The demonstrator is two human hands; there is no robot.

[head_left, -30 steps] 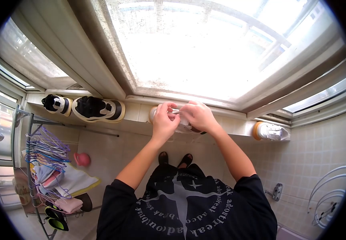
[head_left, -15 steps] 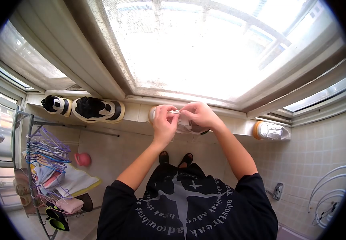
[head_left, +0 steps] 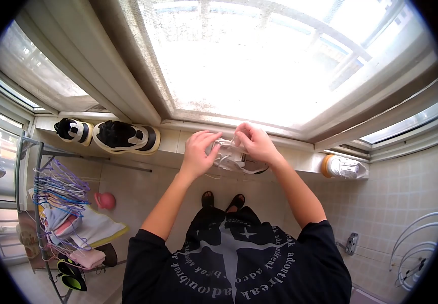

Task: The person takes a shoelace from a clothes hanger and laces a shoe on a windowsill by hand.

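Note:
A white shoe (head_left: 235, 161) lies on the ledge under the window, its toe to the left and partly behind my hands. Pale shoelaces (head_left: 224, 150) trail loosely over its top, and one thin end hangs below the ledge. My left hand (head_left: 198, 152) is at the toe end, thumb and fingers apart beside the laces. Above the shoe's middle, my right hand (head_left: 253, 144) has its thumb and index finger pinched together on a shoelace. The grip itself is small in the view.
Two black-and-white shoes (head_left: 125, 138) stand to the left on the ledge (head_left: 171, 142). Another white shoe (head_left: 344, 167) is at the right end. A rack with hangers (head_left: 62, 185) and cloths stands at left, near a pink object (head_left: 105, 200). White hoses (head_left: 421, 248) hang at right.
My hands have moved apart from where they met over the laces. The left hand has shifted left and opened; loose laces now show between the hands.

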